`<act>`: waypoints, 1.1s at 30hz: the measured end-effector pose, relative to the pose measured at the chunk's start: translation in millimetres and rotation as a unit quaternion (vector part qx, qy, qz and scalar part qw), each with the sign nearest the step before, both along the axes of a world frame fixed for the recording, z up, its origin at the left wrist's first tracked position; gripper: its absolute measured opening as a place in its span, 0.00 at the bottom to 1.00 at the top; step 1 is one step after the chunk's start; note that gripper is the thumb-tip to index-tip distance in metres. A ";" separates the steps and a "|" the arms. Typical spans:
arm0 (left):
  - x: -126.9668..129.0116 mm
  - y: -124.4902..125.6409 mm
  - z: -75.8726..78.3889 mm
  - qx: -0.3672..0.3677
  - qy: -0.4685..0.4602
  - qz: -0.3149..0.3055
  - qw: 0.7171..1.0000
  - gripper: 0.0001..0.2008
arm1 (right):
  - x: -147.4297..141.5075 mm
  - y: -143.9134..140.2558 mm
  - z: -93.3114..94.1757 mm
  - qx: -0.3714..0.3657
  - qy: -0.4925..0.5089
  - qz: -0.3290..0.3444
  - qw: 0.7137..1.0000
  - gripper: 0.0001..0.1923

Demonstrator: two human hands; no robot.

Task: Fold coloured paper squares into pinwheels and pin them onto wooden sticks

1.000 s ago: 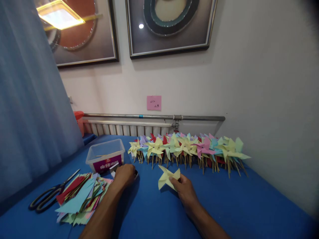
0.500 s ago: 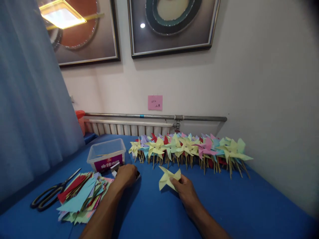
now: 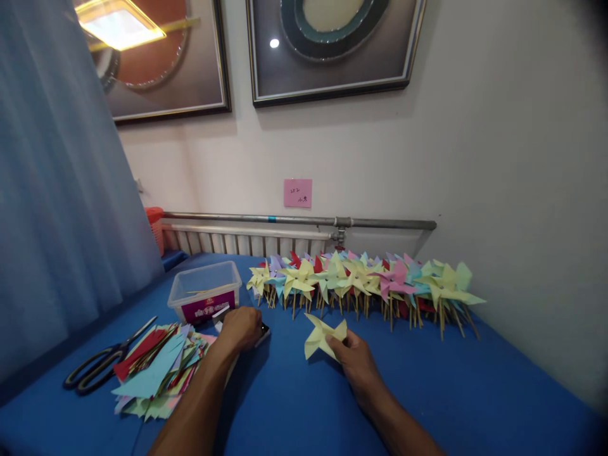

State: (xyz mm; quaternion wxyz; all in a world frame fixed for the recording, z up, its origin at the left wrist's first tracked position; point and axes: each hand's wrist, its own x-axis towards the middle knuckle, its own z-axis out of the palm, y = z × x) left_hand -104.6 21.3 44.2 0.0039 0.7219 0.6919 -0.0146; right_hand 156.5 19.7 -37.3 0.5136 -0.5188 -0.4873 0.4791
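Note:
My right hand (image 3: 356, 360) pinches a pale yellow folded paper pinwheel head (image 3: 319, 334) just above the blue table (image 3: 427, 392). My left hand (image 3: 240, 328) rests closed over a small dark and white object (image 3: 263, 332) on the table, next to a clear plastic box (image 3: 205, 291) with a purple label. What the small object is cannot be made out. A long row of finished paper pinwheels on sticks (image 3: 365, 282) lies along the wall behind both hands.
A stack of cut coloured paper (image 3: 156, 370) lies to the left of my left arm, with black-handled scissors (image 3: 102, 364) beyond it. A blue curtain (image 3: 57, 221) hangs at the left. A radiator and pipe (image 3: 294, 221) run along the wall.
Both hands stay almost in place; the view has tilted slightly, so everything sits a little lower and to the right.

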 end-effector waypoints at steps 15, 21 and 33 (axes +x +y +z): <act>3.0 2.1 -4.7 -0.012 -0.002 -0.021 1.000 0.16 | 0.7 -1.2 3.2 0.001 -0.004 0.001 1.000 0.27; -2.8 1.4 -3.4 0.019 -0.020 -0.014 1.000 0.17 | -2.3 -8.3 11.1 0.008 0.017 0.004 1.000 0.25; 9.2 3.0 -10.4 -0.012 -0.005 -0.019 1.000 0.15 | -1.3 -8.2 12.5 0.003 -0.003 0.006 1.000 0.27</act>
